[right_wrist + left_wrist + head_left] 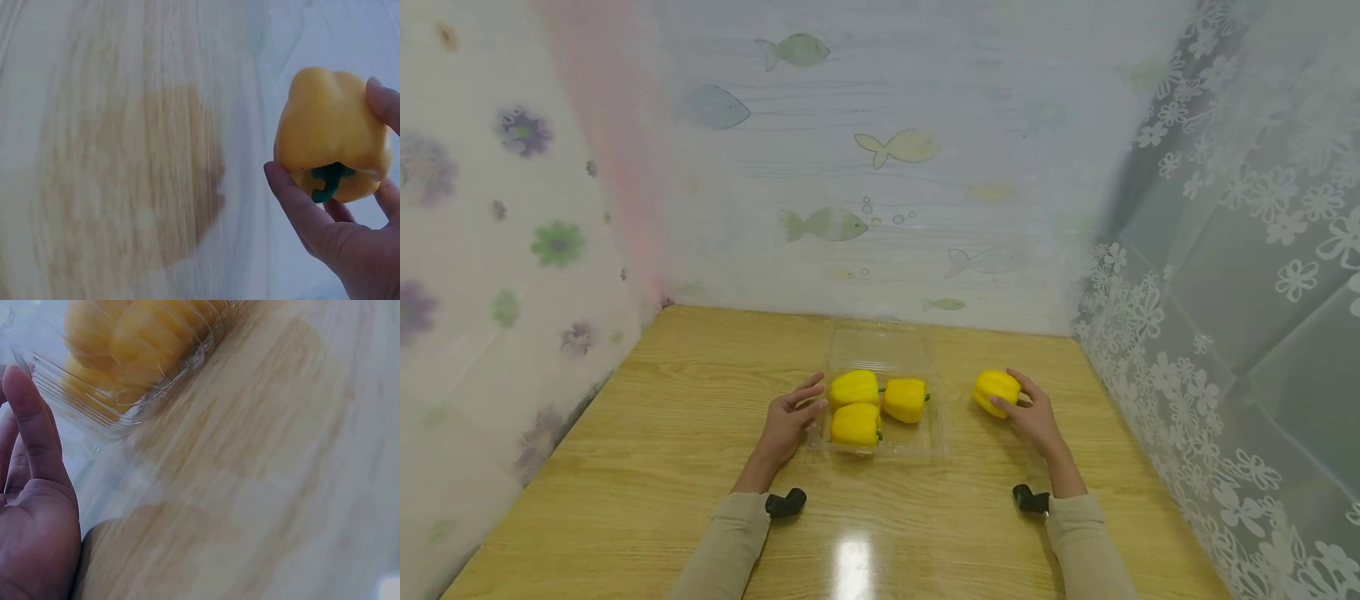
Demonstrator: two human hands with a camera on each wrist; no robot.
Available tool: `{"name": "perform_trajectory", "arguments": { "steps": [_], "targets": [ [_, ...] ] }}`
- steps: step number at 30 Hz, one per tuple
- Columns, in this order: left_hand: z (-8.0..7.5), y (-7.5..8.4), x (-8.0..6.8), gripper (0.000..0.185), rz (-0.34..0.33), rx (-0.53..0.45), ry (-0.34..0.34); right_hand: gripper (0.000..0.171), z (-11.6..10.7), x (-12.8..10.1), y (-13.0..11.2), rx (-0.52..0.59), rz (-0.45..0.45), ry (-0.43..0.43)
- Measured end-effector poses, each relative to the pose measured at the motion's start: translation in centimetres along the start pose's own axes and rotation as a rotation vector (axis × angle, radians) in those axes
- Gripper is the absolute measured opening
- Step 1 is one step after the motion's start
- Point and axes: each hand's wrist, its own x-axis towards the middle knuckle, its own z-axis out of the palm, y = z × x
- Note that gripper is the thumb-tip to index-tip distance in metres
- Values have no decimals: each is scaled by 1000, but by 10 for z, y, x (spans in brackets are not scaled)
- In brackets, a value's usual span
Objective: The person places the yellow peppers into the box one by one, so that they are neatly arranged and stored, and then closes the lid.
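A clear plastic clamshell box (917, 442) lies with its lid (877, 348) folded back toward the wall. Inside are three yellow bell peppers: one at the back left (853, 388), one at the front left (854, 425) and one on the right (906, 400). My left hand (786, 427) is at the box's left side, its fairly straight fingers (31, 419) right at the ribbed wall. To the right of the box, my right hand (1036, 417) grips another yellow bell pepper (334, 125) between thumb and fingers, its green stem showing in the right wrist view.
The wood-grain table (925, 533) runs back to a fish-print sheet (880, 208). A flower-print sheet (512, 225) borders the left side, and a white-flowered sheeting (1232, 317) the right. Black wrist mounts (787, 503) sit beside both sleeves.
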Motion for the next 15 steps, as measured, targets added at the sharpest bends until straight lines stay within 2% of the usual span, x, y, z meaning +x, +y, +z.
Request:
{"name": "perform_trajectory", "arguments": {
  "steps": [6, 15],
  "targets": [
    [0, -1, 1, 46, 8, -8, -5, 74, 1, 0, 1, 74, -5, -30],
    [1, -1, 0, 46, 12, -8, 2, 70, 6, 1, 6, 77, -108, -68]
  ]
}}
